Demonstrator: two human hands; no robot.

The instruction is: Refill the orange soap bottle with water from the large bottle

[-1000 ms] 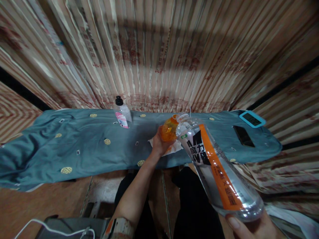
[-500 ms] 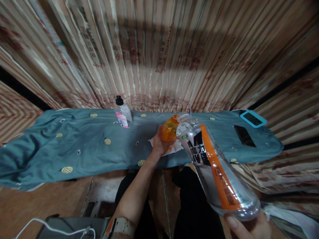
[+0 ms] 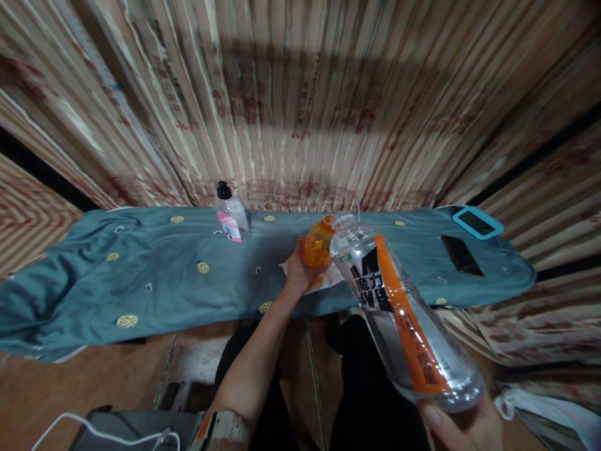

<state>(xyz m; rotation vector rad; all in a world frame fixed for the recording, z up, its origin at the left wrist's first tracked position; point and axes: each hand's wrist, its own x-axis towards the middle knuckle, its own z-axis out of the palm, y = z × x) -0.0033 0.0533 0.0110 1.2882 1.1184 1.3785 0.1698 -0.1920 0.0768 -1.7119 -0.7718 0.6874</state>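
My left hand [image 3: 300,270] is closed around a small orange bottle [image 3: 319,243], above a white tissue [image 3: 328,279] on the cloth-covered table. My right hand [image 3: 462,426] grips the base of a large clear bottle [image 3: 399,313] with an orange and black label. The clear bottle is tilted, its mouth pointing up and left, right beside the orange bottle's neck. Whether the two mouths touch cannot be told. Liquid inside the clear bottle is hard to make out.
A clear bottle with black cap and pink label [image 3: 231,216] stands left on the teal cloth [image 3: 173,285]. A blue-framed display [image 3: 477,223] and a dark phone [image 3: 462,255] lie right. Behind hangs a striped curtain [image 3: 291,94].
The large clear bottle and my right hand have shifted slightly left. The orange bottle in my left hand has moved a little left too.
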